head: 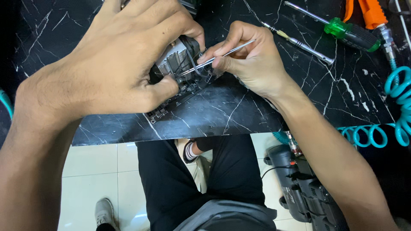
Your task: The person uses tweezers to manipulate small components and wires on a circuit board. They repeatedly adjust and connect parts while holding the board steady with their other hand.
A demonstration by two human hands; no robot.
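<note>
My left hand [115, 60] grips a small circuit board [171, 100] carrying a finned metal heatsink with a black fan [177, 57], and covers most of it. My right hand [252, 57] pinches thin metal tweezers [222, 53] whose tips reach the wires beside the heatsink. The board rests on a black marble-patterned tabletop [222, 111] near its front edge.
A green-handled screwdriver [349, 34], a slim metal tool [299, 42] and an orange-handled tool [370, 13] lie at the back right. A teal coiled air hose [398, 98] hangs off the right side. Below the table are my legs, white floor tiles and a black machine [304, 188].
</note>
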